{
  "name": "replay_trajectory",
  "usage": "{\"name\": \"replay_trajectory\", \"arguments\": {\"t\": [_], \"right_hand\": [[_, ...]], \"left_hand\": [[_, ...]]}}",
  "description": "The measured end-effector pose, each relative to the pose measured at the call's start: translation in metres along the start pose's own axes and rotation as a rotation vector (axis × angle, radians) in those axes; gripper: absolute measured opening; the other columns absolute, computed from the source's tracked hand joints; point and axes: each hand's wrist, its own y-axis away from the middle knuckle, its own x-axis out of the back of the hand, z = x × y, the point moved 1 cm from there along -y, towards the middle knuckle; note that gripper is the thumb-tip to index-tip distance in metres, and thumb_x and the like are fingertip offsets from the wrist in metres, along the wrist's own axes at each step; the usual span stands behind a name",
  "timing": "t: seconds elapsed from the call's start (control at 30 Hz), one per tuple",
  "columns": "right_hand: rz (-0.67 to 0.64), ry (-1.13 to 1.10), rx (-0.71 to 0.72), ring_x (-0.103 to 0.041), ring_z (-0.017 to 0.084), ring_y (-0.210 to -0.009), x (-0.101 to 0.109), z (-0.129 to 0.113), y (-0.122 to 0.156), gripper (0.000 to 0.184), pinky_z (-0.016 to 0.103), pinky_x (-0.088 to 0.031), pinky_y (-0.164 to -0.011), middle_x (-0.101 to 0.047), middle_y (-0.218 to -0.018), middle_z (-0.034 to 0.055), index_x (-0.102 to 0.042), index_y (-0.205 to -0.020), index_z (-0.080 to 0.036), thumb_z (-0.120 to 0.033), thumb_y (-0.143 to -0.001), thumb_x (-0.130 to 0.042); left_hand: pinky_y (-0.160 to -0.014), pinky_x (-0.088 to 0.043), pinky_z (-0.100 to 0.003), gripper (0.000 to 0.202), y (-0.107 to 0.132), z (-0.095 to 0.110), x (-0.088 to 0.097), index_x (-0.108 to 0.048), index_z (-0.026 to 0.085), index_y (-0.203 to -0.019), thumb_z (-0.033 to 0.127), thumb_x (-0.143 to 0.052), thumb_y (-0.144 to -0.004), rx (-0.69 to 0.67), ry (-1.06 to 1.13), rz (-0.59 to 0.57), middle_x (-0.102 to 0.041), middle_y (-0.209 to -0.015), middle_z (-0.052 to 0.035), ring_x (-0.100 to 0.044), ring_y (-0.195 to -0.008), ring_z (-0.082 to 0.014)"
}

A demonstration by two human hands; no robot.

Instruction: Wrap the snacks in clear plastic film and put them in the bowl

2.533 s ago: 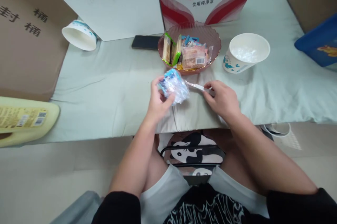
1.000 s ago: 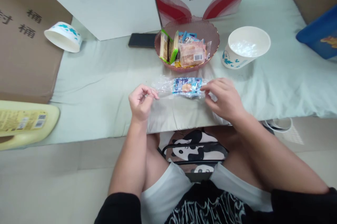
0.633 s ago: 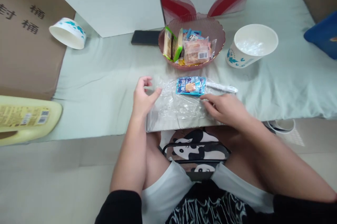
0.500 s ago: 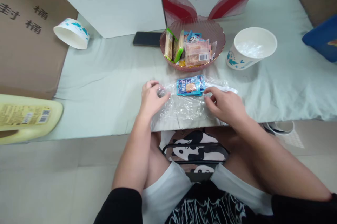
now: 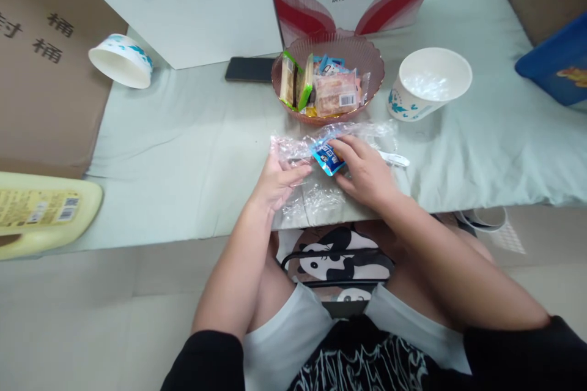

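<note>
Turned askew since a moment ago, blue packet [image 5: 328, 159] held in the grip of the right hand [image 5: 367, 174], just on the near side of the pink bowl [image 5: 369, 54], left hand [image 5: 275, 184] amid clear film [image 5: 316, 198] nearer than the bowl, its grip impossible to tell, paper cup [image 5: 406, 103] right of the bowl.

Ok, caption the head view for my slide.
Right hand grips a blue packet while the left hand touches clear plastic, before a pink bowl of wrapped snacks.
</note>
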Motion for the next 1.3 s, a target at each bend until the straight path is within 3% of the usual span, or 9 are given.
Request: {"name": "replay_trajectory", "arguments": {"t": [0.17, 0.3, 0.5, 0.63, 0.77, 0.93, 1.1, 1.2, 1.3], "right_hand": [[-0.022, -0.162, -0.006, -0.058, 0.035, -0.133, 0.002, 0.006, -0.008, 0.063, 0.056, -0.048, -0.11, -0.059, -0.146, 0.0157, -0.051, -0.145, -0.024, -0.018, -0.083, -0.062], [-0.044, -0.4, -0.081, -0.061, 0.034, -0.131, 0.007, 0.014, -0.006, 0.061, 0.055, -0.048, -0.112, -0.063, -0.144, 0.0146, -0.053, -0.144, -0.022, -0.035, -0.086, -0.069], [-0.135, -0.659, -0.112, -0.063, 0.035, -0.128, 0.013, 0.023, -0.005, 0.061, 0.053, -0.05, -0.11, -0.067, -0.14, 0.0127, -0.057, -0.14, -0.021, -0.054, -0.09, -0.067], [-0.069, -0.528, -0.145, -0.068, 0.035, -0.118, 0.013, 0.018, -0.005, 0.045, 0.054, -0.053, -0.105, -0.073, -0.128, 0.012, -0.064, -0.131, -0.022, -0.04, -0.09, -0.066], [0.0, -0.394, -0.087, -0.069, 0.033, -0.11, 0.008, 0.01, -0.005, 0.041, 0.053, -0.055, -0.1, -0.074, -0.12, 0.0114, -0.067, -0.128, -0.024, -0.029, -0.088, -0.064], [0.154, -0.374, -0.055, -0.069, 0.028, -0.098, 0.015, 0.009, 0.004, 0.026, 0.048, -0.057, -0.091, -0.07, -0.107, 0.0101, -0.07, -0.113, -0.024, -0.031, -0.089, -0.065], [0.319, -0.391, -0.214, -0.069, 0.03, -0.099, 0.046, 0.0, 0.018, 0.019, 0.053, -0.055, -0.095, -0.07, -0.104, 0.0081, -0.067, -0.104, -0.026, -0.04, -0.091, -0.066], [0.43, -0.295, -0.288, -0.069, 0.032, -0.101, 0.071, -0.006, -0.004, 0.03, 0.054, -0.055, -0.095, -0.071, -0.107, 0.0099, -0.064, -0.109, -0.024, -0.038, -0.084, -0.071], [0.495, -0.029, -0.281, -0.067, 0.029, -0.103, 0.096, -0.006, -0.059, 0.056, 0.051, -0.054, -0.096, -0.07, -0.116, 0.0127, -0.058, -0.126, -0.016, -0.026, -0.074, -0.076]], "left_hand": [[-0.052, -0.047, -0.024, 0.071, -0.004, 0.001, -0.007, -0.049, 0.027, -0.122, 0.028, -0.089, -0.063, 0.126, 0.087, -0.069, -0.074, -0.116, -0.0092, -0.075, -0.1, -0.0281], [-0.045, -0.032, -0.016, 0.059, -0.003, 0.013, -0.019, -0.053, 0.024, -0.113, 0.007, -0.075, -0.061, 0.224, 0.259, -0.045, -0.076, -0.113, -0.0083, -0.076, -0.096, -0.0221], [-0.039, -0.023, -0.013, 0.057, -0.005, 0.019, -0.024, -0.055, 0.018, -0.11, -0.004, -0.061, -0.058, 0.299, 0.332, 0.117, -0.078, -0.108, -0.0105, -0.075, -0.077, -0.0147], [-0.039, -0.021, -0.013, 0.058, -0.006, 0.015, -0.021, -0.057, 0.018, -0.115, -0.003, -0.06, -0.06, 0.351, 0.287, 0.164, -0.077, -0.113, -0.0124, -0.076, -0.077, -0.0153], [-0.038, -0.019, -0.013, 0.045, -0.004, 0.016, -0.021, -0.056, 0.019, -0.1, -0.003, -0.058, -0.061, 0.327, 0.26, 0.154, -0.077, -0.096, -0.0072, -0.076, -0.074, -0.0152], [-0.037, -0.015, -0.013, 0.027, -0.004, 0.02, -0.016, -0.052, 0.02, -0.089, 0.002, -0.059, -0.07, 0.252, 0.243, 0.298, -0.07, -0.077, -0.0019, -0.073, -0.065, -0.0118], [-0.038, -0.018, -0.014, 0.021, -0.001, 0.023, -0.009, -0.053, 0.02, -0.082, 0.008, -0.066, -0.071, 0.204, 0.223, 0.303, -0.068, -0.072, 0.0, -0.066, -0.058, -0.0094], [-0.041, -0.026, -0.013, 0.019, 0.0, 0.025, -0.008, -0.053, 0.02, -0.081, 0.011, -0.068, -0.071, 0.207, 0.234, 0.273, -0.069, -0.073, -0.0005, -0.065, -0.059, -0.0102], [-0.045, -0.034, -0.014, 0.018, -0.001, 0.024, -0.009, -0.054, 0.019, -0.079, 0.011, -0.067, -0.071, 0.206, 0.244, 0.223, -0.069, -0.071, -0.0004, -0.065, -0.058, -0.0104]]}}
